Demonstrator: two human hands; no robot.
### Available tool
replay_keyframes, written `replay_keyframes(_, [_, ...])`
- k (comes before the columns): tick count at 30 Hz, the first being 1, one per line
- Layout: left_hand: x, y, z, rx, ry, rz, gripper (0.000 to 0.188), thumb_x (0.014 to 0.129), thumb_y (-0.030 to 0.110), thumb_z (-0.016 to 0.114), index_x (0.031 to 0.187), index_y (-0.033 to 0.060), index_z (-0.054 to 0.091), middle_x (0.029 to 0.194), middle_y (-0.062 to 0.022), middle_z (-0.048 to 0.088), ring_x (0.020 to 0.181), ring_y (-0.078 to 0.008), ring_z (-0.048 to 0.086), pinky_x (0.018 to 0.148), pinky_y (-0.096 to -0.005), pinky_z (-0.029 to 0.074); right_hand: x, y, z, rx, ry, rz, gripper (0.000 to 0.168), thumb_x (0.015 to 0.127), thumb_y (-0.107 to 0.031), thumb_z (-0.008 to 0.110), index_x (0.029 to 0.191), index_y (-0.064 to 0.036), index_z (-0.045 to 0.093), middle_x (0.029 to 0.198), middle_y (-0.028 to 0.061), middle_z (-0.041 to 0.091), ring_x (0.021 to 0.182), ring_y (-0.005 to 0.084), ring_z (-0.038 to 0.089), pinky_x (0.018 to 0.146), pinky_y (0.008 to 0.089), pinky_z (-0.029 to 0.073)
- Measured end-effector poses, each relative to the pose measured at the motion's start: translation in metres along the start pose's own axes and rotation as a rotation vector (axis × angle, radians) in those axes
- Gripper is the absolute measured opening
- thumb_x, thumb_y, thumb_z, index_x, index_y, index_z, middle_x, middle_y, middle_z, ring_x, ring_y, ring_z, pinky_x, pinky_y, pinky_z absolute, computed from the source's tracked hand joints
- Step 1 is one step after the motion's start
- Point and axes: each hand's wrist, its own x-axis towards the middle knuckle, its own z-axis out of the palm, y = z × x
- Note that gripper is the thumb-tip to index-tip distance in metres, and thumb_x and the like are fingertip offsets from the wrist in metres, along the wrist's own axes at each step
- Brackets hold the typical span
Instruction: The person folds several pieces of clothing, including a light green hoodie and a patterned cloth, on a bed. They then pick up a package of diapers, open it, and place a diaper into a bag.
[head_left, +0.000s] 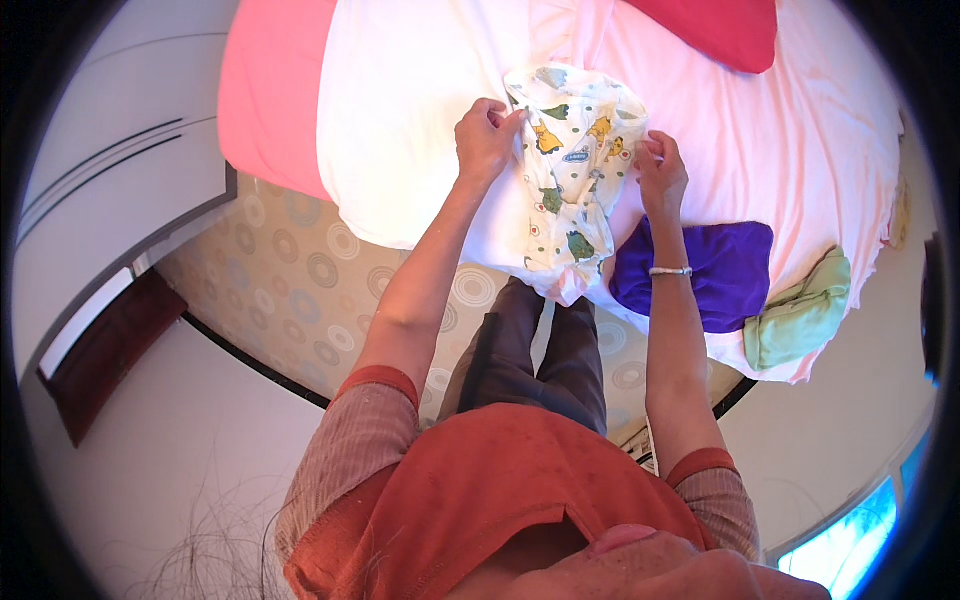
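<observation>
A white child's garment (574, 169) printed with green and yellow dinosaurs lies at the near edge of a bed, its lower end reaching the edge. My left hand (487, 141) pinches its left side near the top between thumb and fingertips. On the opposite side, my right hand (663, 169) has its fingers curled at the garment's edge and seems to grip it. Below my right hand, partly under the forearm, lies a folded purple cloth (731, 274). A light green folded cloth (799, 311) touches its right corner.
The bed has a white and pale pink sheet (420, 90). A pink bedding piece (274, 90) covers its left end, and a red cloth (724, 30) lies at the top. A white cabinet (127, 142) stands at the left. The floor (300, 270) has a circle pattern.
</observation>
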Motion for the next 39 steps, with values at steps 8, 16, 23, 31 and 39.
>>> replay_keyframes(8, [0.037,0.017,0.014,0.222,0.021,0.128,0.036,0.072,0.023,0.077,0.101,0.0034,0.066,0.087,-0.0101,0.063,0.08,-0.0247,0.063,0.072,-0.0372,0.05,0.035,-0.017,0.013,-0.13,-0.086,-0.026,0.032,0.079,-0.017,0.07,0.107,-0.003,0.064,0.088,0.0092,0.07,0.076,0.0186,0.067,0.069,0.0315,0.053])
replay_keyframes(16, [0.034,0.012,0.014,0.166,-0.015,0.293,0.049,0.075,0.013,0.069,0.123,0.011,0.055,0.113,-0.0143,0.056,0.093,-0.0281,0.061,0.084,-0.0393,0.05,0.007,-0.013,-0.004,0.356,-0.268,0.035,0.02,0.081,0.002,0.064,0.101,-0.001,0.063,0.092,0.0032,0.065,0.083,0.0097,0.059,0.076,0.0225,0.047])
replay_keyframes(23, [0.067,-0.003,0.008,0.283,-0.271,0.459,0.051,0.079,0.009,0.061,0.128,0.015,0.052,0.114,-0.0159,0.053,0.104,-0.0332,0.058,0.092,-0.0405,0.048,-0.006,-0.012,-0.01,0.52,-0.285,0.009,0.02,0.084,0.004,0.06,0.104,0.001,0.059,0.093,0.0041,0.064,0.085,0.0099,0.059,0.079,0.0225,0.048])
replay_keyframes(31, [0.044,0.036,-0.025,0.447,-0.237,0.426,0.02,0.081,0.011,0.065,0.1,0.0064,0.063,0.105,-0.0123,0.057,0.085,-0.0264,0.061,0.078,-0.0386,0.05,-0.011,-0.011,-0.02,0.356,-0.167,-0.065,0.019,0.084,0.004,0.06,0.102,0.0,0.06,0.094,0.0038,0.064,0.086,0.01,0.06,0.079,0.0261,0.05])
replay_keyframes(39, [-0.102,0.014,-0.073,0.076,-0.214,0.483,0.024,0.073,-0.006,0.066,0.094,0.0021,0.06,0.096,-0.0082,0.056,0.065,-0.0127,0.058,0.056,-0.0253,0.049,-0.097,-0.032,-0.062,-0.141,-0.128,-0.457,0.025,0.073,0.005,0.063,0.097,-0.003,0.061,0.1,0.0088,0.064,0.095,0.0255,0.059,0.083,0.0345,0.048])
